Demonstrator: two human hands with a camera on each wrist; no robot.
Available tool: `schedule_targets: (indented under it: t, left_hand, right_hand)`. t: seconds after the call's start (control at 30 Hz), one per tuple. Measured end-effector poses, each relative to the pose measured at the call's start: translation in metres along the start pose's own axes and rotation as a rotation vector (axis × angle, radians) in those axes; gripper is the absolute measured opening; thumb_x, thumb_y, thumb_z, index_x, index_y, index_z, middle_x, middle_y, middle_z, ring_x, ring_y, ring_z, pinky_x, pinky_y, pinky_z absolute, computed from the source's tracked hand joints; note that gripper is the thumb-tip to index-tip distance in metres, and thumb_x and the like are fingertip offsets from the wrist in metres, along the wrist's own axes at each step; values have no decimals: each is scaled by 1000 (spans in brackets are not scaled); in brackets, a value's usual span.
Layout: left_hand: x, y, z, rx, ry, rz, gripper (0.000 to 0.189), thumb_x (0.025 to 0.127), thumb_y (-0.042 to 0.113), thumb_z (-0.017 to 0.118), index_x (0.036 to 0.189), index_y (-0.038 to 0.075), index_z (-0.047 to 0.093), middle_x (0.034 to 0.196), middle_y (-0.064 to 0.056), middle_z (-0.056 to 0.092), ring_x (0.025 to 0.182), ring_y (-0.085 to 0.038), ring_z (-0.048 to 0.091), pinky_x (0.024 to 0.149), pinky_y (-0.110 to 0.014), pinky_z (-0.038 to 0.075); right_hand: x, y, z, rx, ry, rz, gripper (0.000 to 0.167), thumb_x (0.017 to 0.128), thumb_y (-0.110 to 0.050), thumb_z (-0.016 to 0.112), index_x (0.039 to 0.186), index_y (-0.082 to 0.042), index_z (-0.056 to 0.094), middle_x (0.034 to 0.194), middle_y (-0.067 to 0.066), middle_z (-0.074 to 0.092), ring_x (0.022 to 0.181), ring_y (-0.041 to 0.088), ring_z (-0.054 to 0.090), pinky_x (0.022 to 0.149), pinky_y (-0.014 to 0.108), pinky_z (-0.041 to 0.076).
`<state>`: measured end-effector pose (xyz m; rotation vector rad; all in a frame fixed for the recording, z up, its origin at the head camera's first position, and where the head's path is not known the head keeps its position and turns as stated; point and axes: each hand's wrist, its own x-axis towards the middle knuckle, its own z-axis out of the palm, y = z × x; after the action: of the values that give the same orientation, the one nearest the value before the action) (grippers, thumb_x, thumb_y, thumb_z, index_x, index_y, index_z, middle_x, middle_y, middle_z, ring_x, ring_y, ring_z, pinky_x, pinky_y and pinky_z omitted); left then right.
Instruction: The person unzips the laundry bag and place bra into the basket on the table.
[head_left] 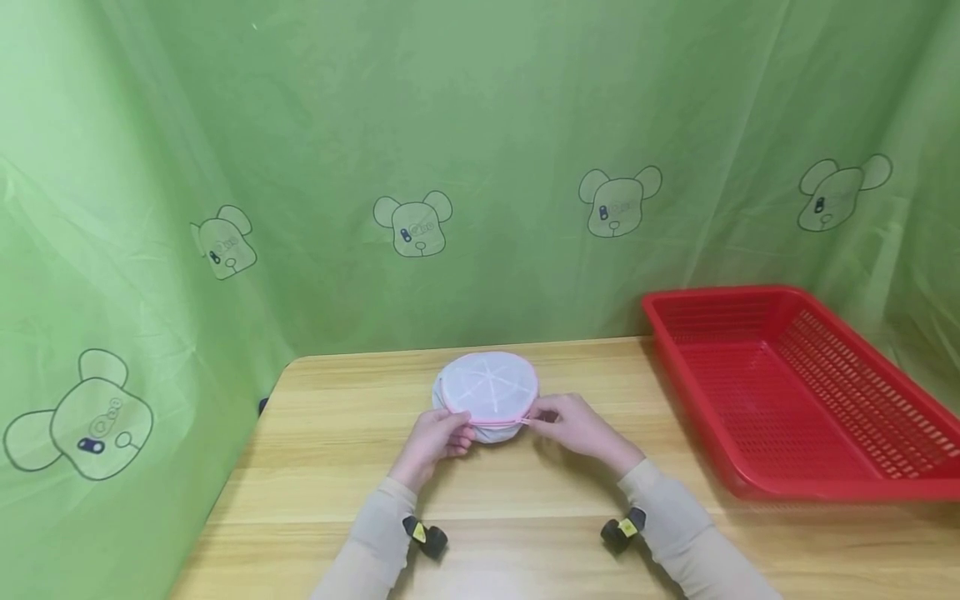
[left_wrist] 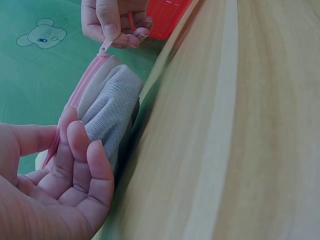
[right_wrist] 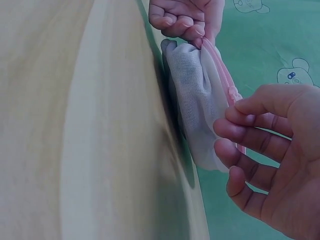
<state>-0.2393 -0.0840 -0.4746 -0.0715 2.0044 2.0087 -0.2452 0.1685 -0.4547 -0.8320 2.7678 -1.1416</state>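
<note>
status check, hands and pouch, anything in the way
Left hand pinches pouch edge. Right hand pinches zipper pull. No obstruction seen; red basket apart, to the right.

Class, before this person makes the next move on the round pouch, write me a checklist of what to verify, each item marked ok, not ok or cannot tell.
1. Left hand steadies the pouch by its pink zipped edge: ok, thumb and fingers pinch it.
2. Right hand has the zip pull: ok, pinched between thumb and finger.
3. Red basket is out of the way: ok, it stands apart, to the right of both hands.
4. Zip is shut all the way round: cannot tell, fingers cover parts of it.
5. Pouch's underside lies flat on the table: cannot tell, it is hidden.
</note>
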Motion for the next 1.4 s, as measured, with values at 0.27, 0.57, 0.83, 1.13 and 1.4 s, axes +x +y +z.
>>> schedule_targets:
  t: [0.27, 0.57, 0.83, 1.13, 1.4]
  left_hand:
    - [0, 0, -1, -4, 13, 2, 19, 95, 20, 59, 90, 3, 64, 67, 4, 64, 62, -7, 59, 61, -21, 54]
    - [4, -3, -4, -5, 19, -3, 19, 95, 19, 58, 89, 2, 64, 67, 3, 65, 61, -8, 59, 61, -21, 55]
    - [3, -3, -5, -7, 26, 0, 19, 95, 19, 58, 88, 2, 64, 66, 3, 64, 61, -8, 59, 60, -21, 54]
    - [4, -3, -5, -1, 33, -4, 21, 95, 20, 57, 90, 1, 64, 66, 3, 64, 61, -8, 59, 60, -22, 55]
    - [4, -2, -4, -11, 35, -3, 23, 96, 24, 56, 88, 4, 64, 66, 4, 64, 61, -7, 59, 59, -21, 54]
  right_hand:
    - [1, 1, -2, -2, 45, 72, 10, 89, -14, 64, 83, -8, 69, 78, 6, 69, 70, 8, 55, 71, 26, 49]
    - [1, 3, -4, -8, 101, 119, 8, 87, -11, 63, 81, -7, 68, 75, 0, 66, 68, 11, 54, 72, 30, 48]
    - [1, 5, -4, -33, 139, 130, 8, 85, -12, 64, 78, -10, 67, 76, -2, 67, 72, 12, 54, 73, 30, 47]
    - [1, 1, -3, -14, 119, 149, 8, 87, -12, 64, 82, -7, 68, 77, -2, 67, 73, 12, 55, 74, 32, 49]
    - [1, -2, -2, 15, 100, 129, 9, 88, -12, 64, 84, -5, 69, 79, 5, 69, 72, 12, 56, 74, 32, 50]
